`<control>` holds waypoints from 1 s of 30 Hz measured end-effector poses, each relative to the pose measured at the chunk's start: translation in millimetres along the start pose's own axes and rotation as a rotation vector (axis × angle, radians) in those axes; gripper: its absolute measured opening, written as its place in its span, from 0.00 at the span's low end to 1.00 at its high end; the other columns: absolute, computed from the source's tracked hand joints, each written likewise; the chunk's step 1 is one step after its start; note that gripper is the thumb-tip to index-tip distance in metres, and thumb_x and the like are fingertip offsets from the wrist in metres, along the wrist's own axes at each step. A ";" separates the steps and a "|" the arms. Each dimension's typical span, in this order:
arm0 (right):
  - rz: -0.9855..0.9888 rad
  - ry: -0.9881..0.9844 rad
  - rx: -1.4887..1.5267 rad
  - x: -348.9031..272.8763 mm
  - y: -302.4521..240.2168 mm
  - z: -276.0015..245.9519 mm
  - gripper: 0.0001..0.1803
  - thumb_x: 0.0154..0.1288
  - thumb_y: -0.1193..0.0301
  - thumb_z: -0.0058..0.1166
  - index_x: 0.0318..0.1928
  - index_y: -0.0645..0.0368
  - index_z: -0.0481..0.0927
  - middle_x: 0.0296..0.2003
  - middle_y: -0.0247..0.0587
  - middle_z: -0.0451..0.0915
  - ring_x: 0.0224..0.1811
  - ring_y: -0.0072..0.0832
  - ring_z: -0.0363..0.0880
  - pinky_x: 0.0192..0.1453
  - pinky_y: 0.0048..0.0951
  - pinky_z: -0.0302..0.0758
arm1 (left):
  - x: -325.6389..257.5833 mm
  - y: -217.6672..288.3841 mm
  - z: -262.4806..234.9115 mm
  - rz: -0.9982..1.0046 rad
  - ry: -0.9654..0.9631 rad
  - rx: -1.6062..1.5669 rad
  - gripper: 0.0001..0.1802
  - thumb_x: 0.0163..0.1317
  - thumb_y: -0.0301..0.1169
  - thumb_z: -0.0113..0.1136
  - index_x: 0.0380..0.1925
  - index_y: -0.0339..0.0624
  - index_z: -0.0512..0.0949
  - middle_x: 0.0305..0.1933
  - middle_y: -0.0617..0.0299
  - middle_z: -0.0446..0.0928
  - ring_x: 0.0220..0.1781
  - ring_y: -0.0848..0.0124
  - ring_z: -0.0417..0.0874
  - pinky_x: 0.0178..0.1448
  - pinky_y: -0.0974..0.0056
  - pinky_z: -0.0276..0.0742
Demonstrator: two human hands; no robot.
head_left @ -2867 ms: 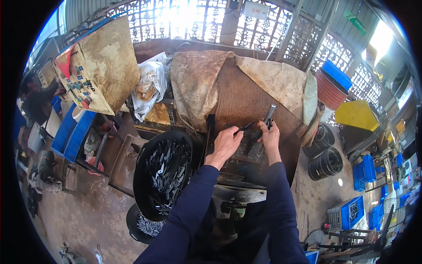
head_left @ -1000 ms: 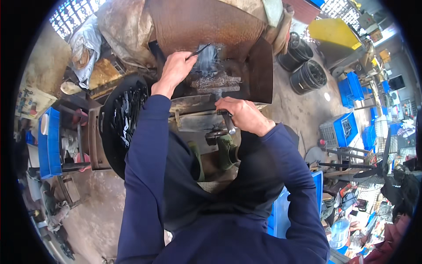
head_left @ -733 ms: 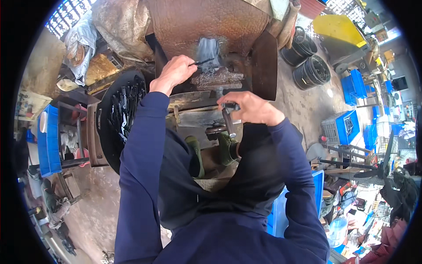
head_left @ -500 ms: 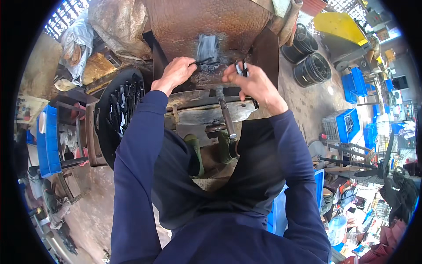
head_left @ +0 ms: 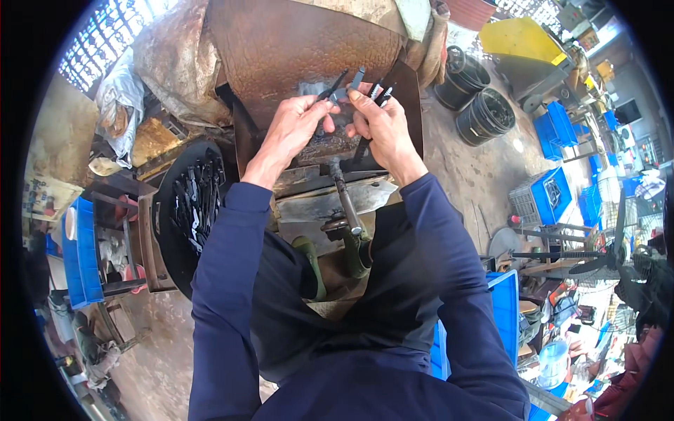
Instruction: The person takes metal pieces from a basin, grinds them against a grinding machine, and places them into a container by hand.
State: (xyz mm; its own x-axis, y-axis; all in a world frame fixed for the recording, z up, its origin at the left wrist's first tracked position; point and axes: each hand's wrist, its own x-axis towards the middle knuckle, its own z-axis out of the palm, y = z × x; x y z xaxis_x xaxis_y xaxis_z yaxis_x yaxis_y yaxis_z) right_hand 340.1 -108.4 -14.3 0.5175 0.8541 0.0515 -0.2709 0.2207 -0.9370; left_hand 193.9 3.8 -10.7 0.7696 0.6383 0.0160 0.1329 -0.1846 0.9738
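Observation:
My left hand [head_left: 300, 130] is closed on a slim dark metal piece [head_left: 338, 82] that sticks up past its fingertips. Beside it, my right hand [head_left: 382, 133] pinches a flat grey metal piece [head_left: 359, 77] between thumb and fingers. Several black pieces with silvery notched edges [head_left: 382, 95] are also tucked among the right hand's fingers. The fingertips of both hands nearly meet over a brown, worn metal work stand [head_left: 309, 42]. A pale smeared patch [head_left: 311, 88] on its back plate shows behind the hands.
A black tub [head_left: 167, 228] of long black pieces stands at my left. In front of my knees a metal rod [head_left: 346, 200] juts out. Black buckets [head_left: 484, 116], a blue crate [head_left: 551, 196] and a fan [head_left: 611, 256] are on the right.
Both hands have come together from either side of the stand's pale patch. The grey piece now shows upright between them. The view has shifted slightly.

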 end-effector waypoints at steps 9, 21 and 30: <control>-0.017 0.081 -0.048 0.6 -5.1 -1.9 0.12 0.73 0.68 0.59 0.48 0.64 0.77 0.30 0.38 0.79 0.16 0.15 0.63 0.25 0.27 0.72 | 11.8 -19.6 -18.5 -0.079 0.089 -0.025 0.16 0.74 0.37 0.54 0.49 0.37 0.82 0.32 0.67 0.81 0.26 0.81 0.66 0.33 0.70 0.63; -0.017 0.083 -0.129 -9.6 -9.6 -27.4 0.13 0.72 0.64 0.60 0.45 0.61 0.76 0.30 0.38 0.78 0.16 0.19 0.68 0.27 0.29 0.81 | 28.7 -96.2 -34.6 -0.006 -0.079 0.519 0.16 0.63 0.28 0.56 0.49 0.36 0.82 0.43 0.51 0.83 0.48 0.60 0.83 0.53 0.59 0.76; 0.170 0.183 0.199 -14.4 -7.9 -36.5 0.10 0.75 0.66 0.57 0.46 0.60 0.75 0.37 0.44 0.81 0.37 0.37 0.86 0.41 0.40 0.87 | 29.6 -95.2 -37.0 0.198 -0.129 0.666 0.16 0.61 0.29 0.58 0.48 0.38 0.85 0.49 0.46 0.83 0.54 0.48 0.82 0.58 0.54 0.77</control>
State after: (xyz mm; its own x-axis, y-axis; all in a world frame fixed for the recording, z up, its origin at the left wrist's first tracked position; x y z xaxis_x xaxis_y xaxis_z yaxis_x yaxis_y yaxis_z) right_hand 364.4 -139.7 -20.3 0.5835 0.7919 -0.1799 -0.5103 0.1852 -0.8398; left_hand 180.9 68.0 -94.5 0.8812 0.4594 0.1113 0.3048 -0.7323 0.6090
